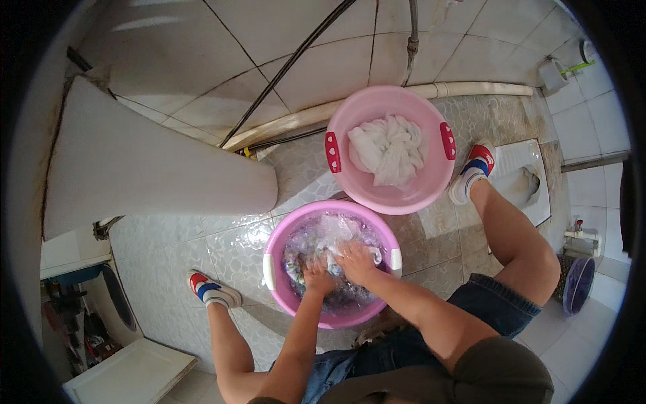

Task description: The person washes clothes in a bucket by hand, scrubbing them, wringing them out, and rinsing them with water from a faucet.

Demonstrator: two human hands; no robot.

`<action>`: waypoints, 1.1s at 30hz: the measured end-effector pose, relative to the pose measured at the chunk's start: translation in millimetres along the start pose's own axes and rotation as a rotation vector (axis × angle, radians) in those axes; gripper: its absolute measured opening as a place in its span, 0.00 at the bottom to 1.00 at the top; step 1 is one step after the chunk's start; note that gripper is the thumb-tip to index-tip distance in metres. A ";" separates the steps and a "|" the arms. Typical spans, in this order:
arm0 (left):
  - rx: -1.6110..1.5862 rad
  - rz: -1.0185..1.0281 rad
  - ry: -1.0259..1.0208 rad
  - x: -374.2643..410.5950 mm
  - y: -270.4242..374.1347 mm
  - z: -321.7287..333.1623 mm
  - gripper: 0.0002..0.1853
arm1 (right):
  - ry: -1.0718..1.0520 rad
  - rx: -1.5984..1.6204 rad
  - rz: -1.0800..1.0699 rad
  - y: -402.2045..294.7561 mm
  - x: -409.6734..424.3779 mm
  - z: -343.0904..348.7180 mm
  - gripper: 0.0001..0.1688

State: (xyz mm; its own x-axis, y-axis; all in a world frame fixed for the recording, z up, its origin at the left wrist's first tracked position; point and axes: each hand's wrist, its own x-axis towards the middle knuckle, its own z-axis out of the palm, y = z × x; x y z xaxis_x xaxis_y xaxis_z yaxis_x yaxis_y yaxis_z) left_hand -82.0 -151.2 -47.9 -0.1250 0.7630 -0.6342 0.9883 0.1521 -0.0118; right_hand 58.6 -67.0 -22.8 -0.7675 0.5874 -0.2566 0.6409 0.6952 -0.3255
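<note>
In a purple plastic basin (323,207) with white handles, wet laundry (293,270) with a coloured pattern lies in sudsy water. White cloth (337,228) rises above the water at the basin's far side. My left hand (317,275) rests on the patterned laundry, fingers pointing away from me. Just right of it, my right hand (356,262) touches white fabric. Suds and cloth hide the fingertips of both hands, so their grip is unclear. Beyond and to the right stands a pink basin (348,106) with red heart-patterned handles, holding a bunched white cloth (388,146).
A white pedestal (166,166) stands left of the basins on the tiled floor (176,262). A squat toilet (520,177) is set into the floor at right, beside my shoe (479,156). Pipe (464,90) runs along the wall. A bin (575,285) stands far right; an open cabinet (91,313), lower left.
</note>
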 end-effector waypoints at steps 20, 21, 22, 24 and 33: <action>-2.714 -0.177 0.028 -109.5 -14.4 -121.2 0.19 | 0.710 0.921 -0.335 -148.7 -18.2 -169.5 0.08; -2.717 -0.164 0.039 -106.6 -13.2 -126.0 0.18 | 0.792 0.868 -0.432 -136.5 -14.7 -157.4 0.10; -2.704 -0.186 0.073 -98.1 -14.8 -128.3 0.18 | 0.869 0.807 -0.540 -121.2 -5.9 -145.0 0.11; -2.643 -0.289 0.112 -71.9 -11.6 -127.8 0.17 | 0.909 0.585 -0.473 -82.3 15.3 -112.0 0.14; -0.400 -0.239 0.626 -69.4 -5.3 -122.6 0.32 | 0.226 0.248 0.134 36.5 -4.9 -87.5 0.35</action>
State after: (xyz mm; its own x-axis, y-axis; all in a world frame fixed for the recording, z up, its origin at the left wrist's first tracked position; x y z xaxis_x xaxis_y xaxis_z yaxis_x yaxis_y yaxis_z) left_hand -89.3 -128.0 91.0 -0.4741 0.8755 -0.0936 0.8365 0.4811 0.2624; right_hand 86.9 -8.2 46.3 -0.6366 0.7628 -0.1136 0.6921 0.5001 -0.5204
